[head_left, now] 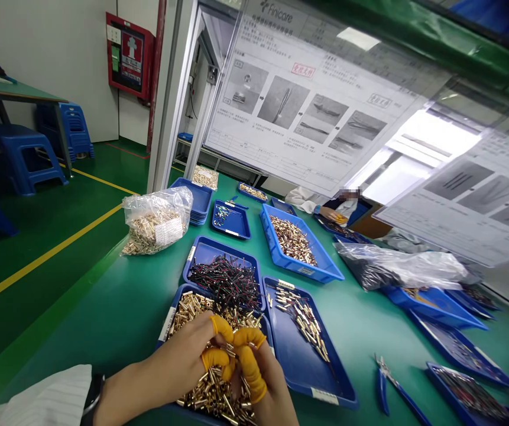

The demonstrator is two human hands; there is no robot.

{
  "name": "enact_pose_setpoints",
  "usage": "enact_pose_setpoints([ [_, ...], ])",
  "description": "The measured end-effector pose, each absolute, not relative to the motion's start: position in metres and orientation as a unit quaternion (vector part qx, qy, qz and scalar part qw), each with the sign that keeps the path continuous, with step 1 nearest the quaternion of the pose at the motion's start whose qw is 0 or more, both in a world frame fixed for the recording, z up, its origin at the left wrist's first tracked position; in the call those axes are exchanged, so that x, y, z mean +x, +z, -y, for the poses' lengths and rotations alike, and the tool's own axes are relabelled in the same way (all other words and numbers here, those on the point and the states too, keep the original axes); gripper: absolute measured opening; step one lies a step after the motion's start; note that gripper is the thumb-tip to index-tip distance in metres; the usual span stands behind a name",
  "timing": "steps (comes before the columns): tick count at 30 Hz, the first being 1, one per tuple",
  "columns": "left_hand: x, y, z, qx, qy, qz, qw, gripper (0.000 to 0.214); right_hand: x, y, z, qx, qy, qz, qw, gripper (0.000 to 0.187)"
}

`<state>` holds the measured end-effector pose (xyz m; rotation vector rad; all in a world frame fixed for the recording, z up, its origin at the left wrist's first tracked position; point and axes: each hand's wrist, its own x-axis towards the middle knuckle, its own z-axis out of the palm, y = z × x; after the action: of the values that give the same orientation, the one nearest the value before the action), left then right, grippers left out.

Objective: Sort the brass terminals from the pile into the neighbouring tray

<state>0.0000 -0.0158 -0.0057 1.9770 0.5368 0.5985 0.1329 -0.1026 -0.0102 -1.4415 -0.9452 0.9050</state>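
My left hand and my right hand, both with yellow finger cots, meet over a blue tray heaped with small brass tubes. A small brass tube shows between the fingertips, pinched by my left hand. My right fingers are closed against the same spot, and what they grip is mostly hidden. Just beyond, another blue tray holds a tangle of dark thin wires with some red. To the right, a blue tray carries brass tubes with wires attached.
Blue-handled cutters lie at right. Farther back are a blue bin of brass parts, a clear bag of brass parts and stacked trays. Instruction sheets hang above. Across the table a co-worker's hand shows.
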Motion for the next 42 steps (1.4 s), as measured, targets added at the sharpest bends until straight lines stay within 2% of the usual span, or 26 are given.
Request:
enact_pose_setpoints([
  [4, 0.002, -0.001, 0.013, 0.768, 0.254, -0.273, 0.52, 0.016, 0.137, -0.006, 0.098, -0.515, 0.489, 0.325, 0.624, 0.036],
  [8, 0.003, -0.001, 0.012, 0.739, 0.247, -0.288, 0.557, 0.015, 0.137, -0.011, 0.094, -0.46, 0.575, 0.263, 0.623, 0.032],
  [18, -0.001, -0.004, 0.017, 0.71, 0.218, -0.277, 0.609, 0.01, 0.128, -0.034, 0.09, -0.432, 0.585, 0.299, 0.618, 0.031],
  [22, 0.001, -0.002, 0.016, 0.744, 0.215, -0.267, 0.574, 0.009, 0.129, -0.022, 0.092, -0.49, 0.538, 0.326, 0.603, 0.033],
  [24, 0.003, -0.002, 0.014, 0.778, 0.23, -0.265, 0.521, 0.009, 0.141, -0.009, 0.096, -0.537, 0.481, 0.345, 0.601, 0.033],
  [27, 0.008, -0.007, 0.011, 0.837, 0.247, -0.29, 0.392, 0.017, 0.175, 0.007, 0.103, -0.645, 0.32, 0.356, 0.596, 0.031],
  [29, 0.011, -0.013, 0.009, 0.864, 0.223, -0.316, 0.322, 0.021, 0.196, 0.009, 0.105, -0.728, 0.182, 0.308, 0.585, 0.037],
  [32, 0.016, -0.018, 0.008, 0.884, 0.197, -0.323, 0.276, 0.023, 0.203, 0.002, 0.104, -0.766, 0.133, 0.303, 0.552, 0.044],
  [38, 0.015, -0.007, 0.009, 0.827, 0.244, -0.37, 0.346, 0.038, 0.166, -0.011, 0.1, -0.704, 0.203, 0.424, 0.533, 0.033],
  [42, 0.009, 0.003, 0.009, 0.726, 0.261, -0.417, 0.481, 0.035, 0.151, -0.015, 0.1, -0.667, 0.211, 0.452, 0.554, 0.022],
])
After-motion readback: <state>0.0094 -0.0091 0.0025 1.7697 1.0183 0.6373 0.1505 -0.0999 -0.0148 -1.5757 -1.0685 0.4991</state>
